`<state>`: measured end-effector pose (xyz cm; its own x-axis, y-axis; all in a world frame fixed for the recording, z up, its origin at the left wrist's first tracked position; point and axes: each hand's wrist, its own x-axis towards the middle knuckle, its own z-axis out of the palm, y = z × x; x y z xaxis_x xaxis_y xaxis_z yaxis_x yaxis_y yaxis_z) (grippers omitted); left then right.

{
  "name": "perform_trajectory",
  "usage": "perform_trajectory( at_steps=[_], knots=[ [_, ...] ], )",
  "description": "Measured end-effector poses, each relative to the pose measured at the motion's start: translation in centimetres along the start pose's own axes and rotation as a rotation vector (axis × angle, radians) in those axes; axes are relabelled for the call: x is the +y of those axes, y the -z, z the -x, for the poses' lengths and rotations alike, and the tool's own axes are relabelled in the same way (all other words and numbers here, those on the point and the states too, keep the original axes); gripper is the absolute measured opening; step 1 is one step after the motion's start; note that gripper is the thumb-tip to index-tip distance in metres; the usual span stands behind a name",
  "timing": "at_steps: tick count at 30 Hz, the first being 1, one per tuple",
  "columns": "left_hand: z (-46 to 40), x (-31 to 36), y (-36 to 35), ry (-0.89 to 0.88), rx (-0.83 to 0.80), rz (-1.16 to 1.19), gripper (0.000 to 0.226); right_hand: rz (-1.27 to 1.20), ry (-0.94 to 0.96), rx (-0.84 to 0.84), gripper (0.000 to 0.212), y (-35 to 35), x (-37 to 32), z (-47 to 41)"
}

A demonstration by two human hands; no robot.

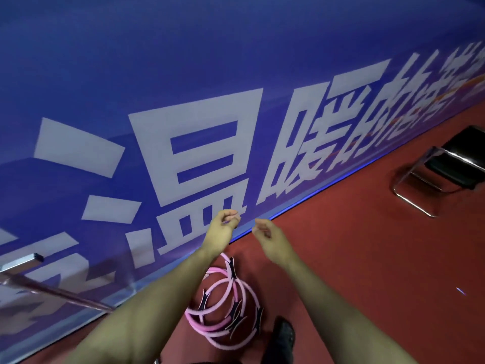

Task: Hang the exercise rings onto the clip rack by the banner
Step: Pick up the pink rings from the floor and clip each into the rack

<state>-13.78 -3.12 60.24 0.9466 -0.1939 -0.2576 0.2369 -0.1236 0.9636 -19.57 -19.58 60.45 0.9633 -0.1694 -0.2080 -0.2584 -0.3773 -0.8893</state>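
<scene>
Two bare arms are seen stretched forward above a red floor (pixel 354 258), beside a long blue banner (pixel 183 74) printed with large white characters. The left hand (pixel 223 224) is held loosely curled, fingers bent toward the palm, with nothing visibly gripped; the right hand (pixel 270 235) is likewise half open and empty. The pink exercise rings (pixel 223 306), fitted with dark grip pads, are piled overlapping on the floor beneath the left forearm, close to the banner's lower edge. A metal bar (pixel 23 261), possibly part of the rack, is glimpsed at the left edge against the banner; whether it carries clips cannot be told. A dark chair (pixel 446 166) with chrome legs is seen well apart at right, and a dark shoe (pixel 284 334) just beside the pile.

The step in hand is judged to be the pick-up. It would be best done by lowering a hand to the topmost ring alone and grasping it on a bare pink stretch, so that the overlapped rings beneath are not dragged along.
</scene>
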Motion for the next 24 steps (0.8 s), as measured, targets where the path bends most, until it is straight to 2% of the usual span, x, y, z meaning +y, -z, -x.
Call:
perform_trajectory(
  at_steps=[7,13,24],
  knots=[
    [-4.6,-0.3,0.9,0.028,0.269,0.047,0.024,0.079,0.079,-0.222,0.03,-0.2,-0.2,-9.6],
    [-8.0,-2.6,0.7,0.065,0.499,0.055,0.021,0.144,0.108,-0.475,0.035,-1.9,1.8,-17.2],
    [-13.6,-15.2,1.3,0.149,0.762,0.122,0.013,0.344,0.101,-0.613,0.038,-11.7,12.3,-25.7]
  ],
)
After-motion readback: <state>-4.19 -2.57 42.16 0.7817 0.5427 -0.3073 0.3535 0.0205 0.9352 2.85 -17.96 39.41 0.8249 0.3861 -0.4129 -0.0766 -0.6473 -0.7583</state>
